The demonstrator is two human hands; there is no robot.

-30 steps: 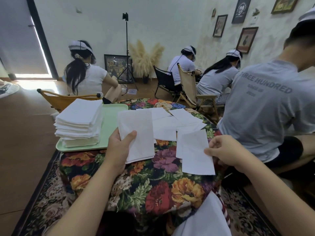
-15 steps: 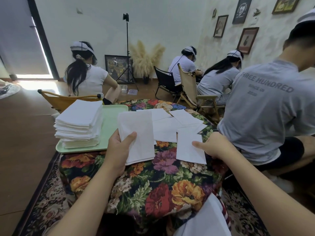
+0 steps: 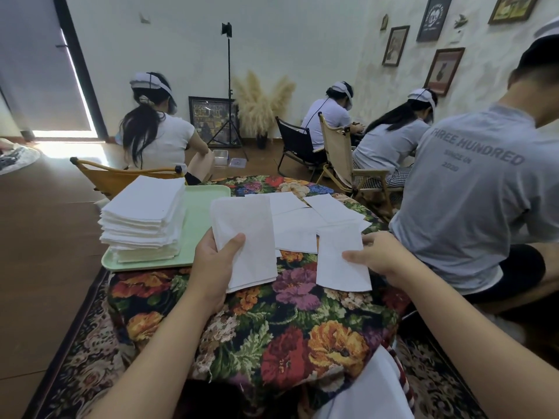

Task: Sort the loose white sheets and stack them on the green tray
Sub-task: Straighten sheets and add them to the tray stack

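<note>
The left hand (image 3: 211,261) holds a small bunch of thin white paper sheets (image 3: 245,237) up over the round table with the dark flowery cloth (image 3: 272,334), its thumb pressed on the front and its fingers hidden behind. The bottom edges of the bunch fan out a little. The right hand (image 3: 382,257) pinches one single white sheet (image 3: 340,261) by its right edge, with the thumb lying on top; I cannot tell if its low corner touches the cloth. Behind both hands, more loose white sheets (image 3: 305,225) lie flat and overlap near the far side of the table. The pale green plastic tray (image 3: 199,228) sits at the left edge of the table, and its near corner hangs a bit past the rim. A tall neat pile of white sheets (image 3: 143,219) fills the left part of the tray, and a bare green strip shows on its right side. A person in a grey T-shirt (image 3: 472,189) sits close beside the table's right edge.
</note>
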